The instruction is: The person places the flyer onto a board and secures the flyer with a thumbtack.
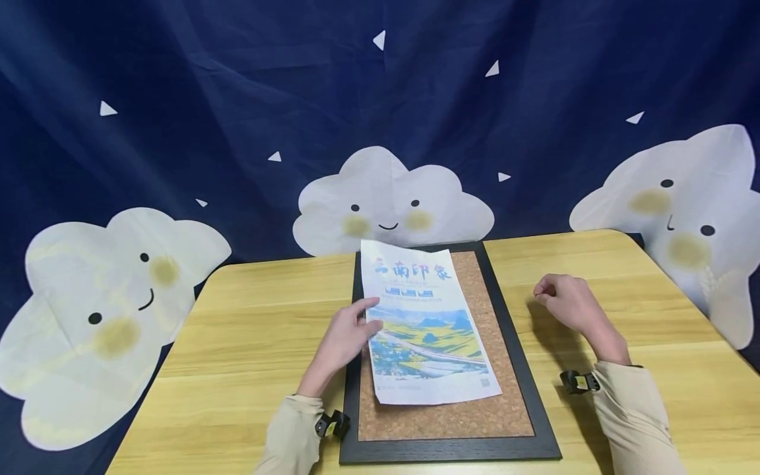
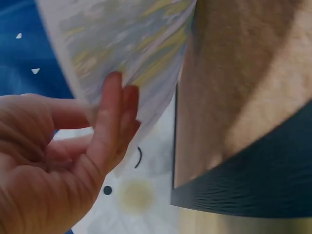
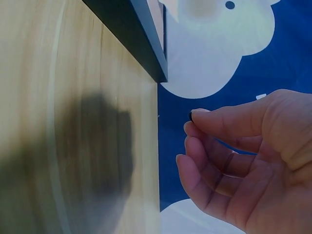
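A printed poster (image 1: 424,323) is laid lengthwise on a cork board (image 1: 505,343) with a black frame (image 1: 537,402), which rests on a wooden table (image 1: 249,330). The poster's left edge is held by the left hand (image 1: 344,340): in the left wrist view the sheet (image 2: 122,44) is seen lifted off the cork, with the fingers (image 2: 114,126) curled against its underside near the edge, while the thumb's place cannot be made out. The rest of the sheet is spread over the cork toward the right and far end of the board. The right hand (image 1: 567,307) is held above the bare table, well apart from the frame's right side; its fingers (image 3: 204,146) are curled together and a small dark thing (image 3: 190,116) is pinched between thumb and forefinger tip. A dark blue curtain (image 1: 237,99) printed with smiling white clouds (image 1: 392,201) is hung behind the table.
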`<action>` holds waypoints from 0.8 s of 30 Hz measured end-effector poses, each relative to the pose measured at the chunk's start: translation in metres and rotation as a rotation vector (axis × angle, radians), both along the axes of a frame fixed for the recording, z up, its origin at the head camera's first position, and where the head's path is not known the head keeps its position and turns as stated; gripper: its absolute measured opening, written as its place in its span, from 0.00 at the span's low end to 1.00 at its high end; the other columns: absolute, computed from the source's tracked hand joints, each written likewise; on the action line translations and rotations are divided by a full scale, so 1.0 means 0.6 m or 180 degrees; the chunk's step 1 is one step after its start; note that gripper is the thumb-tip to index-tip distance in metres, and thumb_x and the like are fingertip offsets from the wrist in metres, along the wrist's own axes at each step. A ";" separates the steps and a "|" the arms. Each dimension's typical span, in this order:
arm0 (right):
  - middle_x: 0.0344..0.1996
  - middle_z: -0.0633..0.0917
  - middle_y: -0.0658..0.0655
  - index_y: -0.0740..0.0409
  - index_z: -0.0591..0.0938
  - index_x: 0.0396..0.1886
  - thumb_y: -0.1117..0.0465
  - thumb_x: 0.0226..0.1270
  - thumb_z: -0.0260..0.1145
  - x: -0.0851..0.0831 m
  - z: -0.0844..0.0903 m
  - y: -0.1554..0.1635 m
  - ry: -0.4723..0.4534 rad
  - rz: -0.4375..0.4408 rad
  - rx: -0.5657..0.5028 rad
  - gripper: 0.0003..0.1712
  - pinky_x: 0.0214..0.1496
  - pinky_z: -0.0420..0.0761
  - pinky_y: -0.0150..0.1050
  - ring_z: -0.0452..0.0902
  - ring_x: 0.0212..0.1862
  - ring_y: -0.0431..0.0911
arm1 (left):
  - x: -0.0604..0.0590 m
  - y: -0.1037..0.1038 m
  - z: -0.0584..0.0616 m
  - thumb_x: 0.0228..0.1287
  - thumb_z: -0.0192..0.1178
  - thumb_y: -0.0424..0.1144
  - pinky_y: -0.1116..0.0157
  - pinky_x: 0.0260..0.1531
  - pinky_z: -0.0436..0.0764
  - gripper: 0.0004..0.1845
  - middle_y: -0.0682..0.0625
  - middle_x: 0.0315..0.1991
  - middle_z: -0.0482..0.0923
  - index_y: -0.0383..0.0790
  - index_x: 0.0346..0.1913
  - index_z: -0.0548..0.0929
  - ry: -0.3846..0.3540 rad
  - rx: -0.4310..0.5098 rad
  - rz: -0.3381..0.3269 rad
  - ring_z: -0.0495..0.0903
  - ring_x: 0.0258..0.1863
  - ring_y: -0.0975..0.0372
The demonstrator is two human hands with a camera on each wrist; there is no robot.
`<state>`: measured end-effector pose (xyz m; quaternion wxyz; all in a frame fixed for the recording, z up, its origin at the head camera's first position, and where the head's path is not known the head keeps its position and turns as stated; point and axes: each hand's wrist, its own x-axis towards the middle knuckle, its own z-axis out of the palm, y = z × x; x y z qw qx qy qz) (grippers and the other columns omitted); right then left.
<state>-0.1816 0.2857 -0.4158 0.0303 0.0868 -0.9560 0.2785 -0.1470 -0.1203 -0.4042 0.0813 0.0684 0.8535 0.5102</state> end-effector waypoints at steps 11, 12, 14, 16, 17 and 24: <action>0.29 0.86 0.59 0.69 0.84 0.36 0.71 0.69 0.65 0.009 0.014 -0.001 0.0035 -0.0056 -0.0036 0.04 0.36 0.76 0.47 0.79 0.32 0.52 | -0.007 0.016 -0.029 0.76 0.57 0.30 0.58 0.33 0.81 0.28 0.40 0.35 0.82 0.31 0.75 0.69 -0.0034 -0.0716 -0.0440 0.83 0.33 0.52; 0.29 0.86 0.59 0.68 0.84 0.36 0.70 0.70 0.65 0.009 0.018 -0.003 0.0051 -0.0057 -0.0064 0.04 0.36 0.76 0.47 0.79 0.32 0.51 | -0.005 0.018 -0.031 0.76 0.57 0.30 0.54 0.43 0.83 0.28 0.36 0.45 0.84 0.30 0.76 0.69 -0.0017 -0.0775 -0.0447 0.85 0.44 0.48; 0.30 0.86 0.58 0.67 0.85 0.36 0.70 0.70 0.65 0.009 0.027 -0.008 0.0099 -0.0045 -0.0128 0.04 0.37 0.77 0.46 0.79 0.33 0.50 | -0.003 0.022 -0.033 0.77 0.56 0.30 0.46 0.60 0.77 0.28 0.32 0.63 0.77 0.29 0.76 0.68 0.0019 -0.0840 -0.0444 0.77 0.63 0.43; 0.29 0.86 0.56 0.67 0.85 0.36 0.69 0.70 0.66 0.006 0.039 -0.015 0.0154 -0.0003 -0.0186 0.04 0.38 0.76 0.46 0.79 0.33 0.49 | -0.001 0.025 -0.034 0.77 0.55 0.30 0.43 0.70 0.67 0.28 0.32 0.74 0.66 0.28 0.75 0.67 0.0061 -0.0874 -0.0426 0.65 0.74 0.42; 0.29 0.86 0.56 0.66 0.85 0.36 0.69 0.70 0.66 0.005 0.045 -0.019 0.0177 0.0020 -0.0211 0.04 0.38 0.76 0.46 0.79 0.33 0.49 | 0.000 0.026 -0.035 0.77 0.55 0.30 0.43 0.70 0.66 0.28 0.31 0.74 0.65 0.27 0.76 0.66 0.0048 -0.0899 -0.0416 0.64 0.75 0.42; 0.30 0.86 0.54 0.63 0.86 0.36 0.68 0.70 0.68 -0.012 0.088 -0.061 0.0220 0.0186 -0.0363 0.03 0.36 0.76 0.42 0.77 0.32 0.46 | 0.010 0.034 -0.028 0.76 0.60 0.34 0.48 0.58 0.76 0.34 0.31 0.69 0.60 0.31 0.79 0.61 -0.0143 -0.1205 -0.0330 0.73 0.62 0.46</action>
